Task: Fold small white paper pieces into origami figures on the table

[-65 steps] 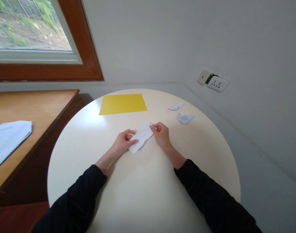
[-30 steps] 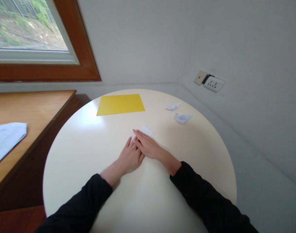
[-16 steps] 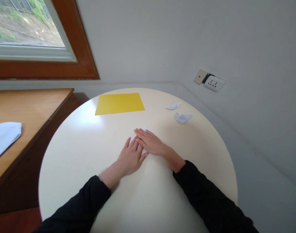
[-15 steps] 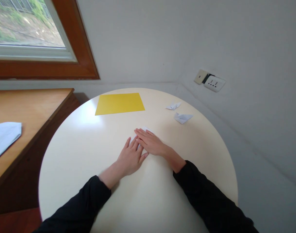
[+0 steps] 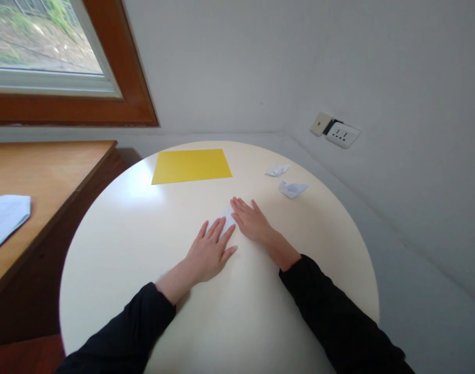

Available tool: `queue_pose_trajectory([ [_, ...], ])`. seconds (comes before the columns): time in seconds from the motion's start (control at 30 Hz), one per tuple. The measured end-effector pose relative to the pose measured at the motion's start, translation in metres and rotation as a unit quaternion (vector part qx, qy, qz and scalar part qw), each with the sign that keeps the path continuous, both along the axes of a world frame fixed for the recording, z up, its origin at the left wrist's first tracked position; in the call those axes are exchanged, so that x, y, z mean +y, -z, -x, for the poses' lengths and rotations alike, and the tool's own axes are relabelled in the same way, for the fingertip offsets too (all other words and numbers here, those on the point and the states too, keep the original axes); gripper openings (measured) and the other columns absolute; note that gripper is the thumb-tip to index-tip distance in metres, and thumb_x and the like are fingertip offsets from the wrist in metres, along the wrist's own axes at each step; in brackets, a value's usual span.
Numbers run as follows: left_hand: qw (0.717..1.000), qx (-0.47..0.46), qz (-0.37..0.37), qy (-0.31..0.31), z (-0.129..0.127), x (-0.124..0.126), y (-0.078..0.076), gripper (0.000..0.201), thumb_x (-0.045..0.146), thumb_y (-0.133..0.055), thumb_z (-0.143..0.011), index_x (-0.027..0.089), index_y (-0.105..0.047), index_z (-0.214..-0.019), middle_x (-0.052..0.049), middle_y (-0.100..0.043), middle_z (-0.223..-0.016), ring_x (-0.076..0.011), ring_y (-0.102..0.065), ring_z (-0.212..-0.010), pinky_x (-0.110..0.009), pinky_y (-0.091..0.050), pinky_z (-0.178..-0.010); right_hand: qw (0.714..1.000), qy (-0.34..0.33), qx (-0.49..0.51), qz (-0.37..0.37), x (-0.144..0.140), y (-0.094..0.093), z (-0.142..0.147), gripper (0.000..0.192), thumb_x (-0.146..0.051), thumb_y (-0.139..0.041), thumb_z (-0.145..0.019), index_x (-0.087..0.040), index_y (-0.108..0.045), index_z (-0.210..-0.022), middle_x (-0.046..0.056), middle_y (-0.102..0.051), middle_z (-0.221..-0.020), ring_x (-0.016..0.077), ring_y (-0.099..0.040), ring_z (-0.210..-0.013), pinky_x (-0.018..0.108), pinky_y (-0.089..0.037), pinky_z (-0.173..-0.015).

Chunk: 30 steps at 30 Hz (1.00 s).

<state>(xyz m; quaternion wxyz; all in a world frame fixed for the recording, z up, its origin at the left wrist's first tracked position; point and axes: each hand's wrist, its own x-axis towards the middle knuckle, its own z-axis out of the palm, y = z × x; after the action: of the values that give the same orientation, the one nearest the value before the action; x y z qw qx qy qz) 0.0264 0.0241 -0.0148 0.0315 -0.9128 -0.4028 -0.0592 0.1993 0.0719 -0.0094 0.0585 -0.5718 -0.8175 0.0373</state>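
White papers (image 5: 5, 221) lie on a wooden desk (image 5: 66, 166) at far left, beside a round white table (image 5: 237, 311) where a yellow sheet (image 5: 192, 167) rests near the back edge. The left hand (image 5: 207, 255), fingers spread, lies palm down on a folded white paper (image 5: 228, 213) on the tabletop. The right hand (image 5: 252, 222) touches the paper's far end, three fingers close together, the little finger apart. Farther right sit two small folded paper pieces (image 5: 293, 189), below a wall socket (image 5: 343, 135).
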Motion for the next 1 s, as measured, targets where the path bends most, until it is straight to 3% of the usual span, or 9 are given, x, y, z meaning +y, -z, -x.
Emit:
queue_pose_trajectory([
  [0.17, 1.000, -0.012, -0.004, -0.005, 0.000, 0.000, 0.001, 0.054, 0.045, -0.023, -0.095, 0.017, -0.034, -0.139, -0.017, -0.034, -0.145, -0.0265, -0.029, -0.136, -0.049, -0.024, -0.109, 0.993, 0.075, 0.027, -0.091, -0.003, -0.001, 0.001, 0.050, -0.020, -0.022, -0.093, 0.001, -0.034, -0.137, 0.020, -0.033, -0.144, 0.0276, -0.028, -0.136, 0.050, -0.013, -0.113],
  [0.27, 1.000, -0.014, -0.003, -0.007, 0.001, -0.001, 0.000, 0.054, 0.045, -0.024, -0.094, 0.016, -0.035, -0.139, -0.017, -0.034, -0.145, -0.0276, -0.029, -0.135, -0.049, -0.024, -0.109, 0.984, 0.014, 0.088, -0.156, -0.010, -0.009, 0.007, 0.051, -0.020, -0.018, -0.094, 0.001, -0.030, -0.138, 0.019, -0.030, -0.146, 0.0242, -0.024, -0.138, 0.047, -0.013, -0.114],
  [0.37, 1.000, -0.009, 0.006, -0.001, 0.001, 0.000, 0.000, 0.052, 0.043, -0.026, -0.094, 0.014, -0.041, -0.135, -0.016, -0.037, -0.144, -0.0277, -0.028, -0.136, -0.048, -0.022, -0.110, 0.976, -0.143, 0.133, -0.098, -0.020, -0.011, 0.019, 0.053, -0.025, -0.021, -0.095, -0.002, -0.023, -0.142, 0.018, -0.036, -0.144, 0.0194, -0.032, -0.135, 0.040, -0.026, -0.111],
  [0.43, 1.000, -0.008, 0.007, 0.000, 0.001, 0.001, 0.000, 0.050, 0.040, -0.028, -0.094, 0.014, -0.043, -0.133, -0.015, -0.038, -0.144, -0.0274, -0.027, -0.136, -0.048, -0.021, -0.111, 0.970, -0.179, 0.156, -0.043, -0.024, -0.008, 0.026, 0.055, -0.030, -0.025, -0.095, -0.006, -0.018, -0.144, 0.016, -0.038, -0.143, 0.0191, -0.035, -0.133, 0.040, -0.031, -0.109],
  [0.57, 1.000, -0.001, 0.001, 0.002, 0.001, 0.001, 0.001, 0.052, 0.042, -0.027, -0.094, 0.011, -0.046, -0.131, -0.017, -0.040, -0.142, -0.0285, -0.029, -0.135, -0.049, -0.023, -0.110, 0.974, -0.156, 0.162, 0.012, -0.021, 0.000, 0.026, 0.055, -0.032, -0.022, -0.096, -0.008, -0.015, -0.145, 0.016, -0.034, -0.145, 0.0195, -0.031, -0.135, 0.042, -0.029, -0.109],
  [0.73, 1.000, -0.015, -0.017, -0.003, 0.001, -0.001, 0.001, 0.053, 0.044, -0.024, -0.094, 0.011, -0.044, -0.132, -0.017, -0.044, -0.139, -0.0284, -0.033, -0.133, -0.048, -0.024, -0.109, 0.988, -0.127, 0.088, 0.024, -0.012, 0.001, 0.017, 0.053, -0.032, -0.017, -0.096, -0.007, -0.023, -0.143, 0.015, -0.032, -0.147, 0.0206, -0.028, -0.137, 0.042, -0.025, -0.111],
  [1.0, 1.000, -0.018, -0.015, -0.008, 0.001, -0.001, 0.003, 0.055, 0.046, -0.022, -0.094, 0.015, -0.034, -0.139, -0.018, -0.035, -0.145, -0.0263, -0.028, -0.136, -0.048, -0.022, -0.110, 0.995, -0.081, 0.048, 0.031, -0.002, -0.002, 0.006, 0.051, -0.029, -0.015, -0.096, -0.013, -0.022, -0.144, 0.009, -0.032, -0.147, 0.0191, -0.028, -0.136, 0.045, -0.021, -0.112],
])
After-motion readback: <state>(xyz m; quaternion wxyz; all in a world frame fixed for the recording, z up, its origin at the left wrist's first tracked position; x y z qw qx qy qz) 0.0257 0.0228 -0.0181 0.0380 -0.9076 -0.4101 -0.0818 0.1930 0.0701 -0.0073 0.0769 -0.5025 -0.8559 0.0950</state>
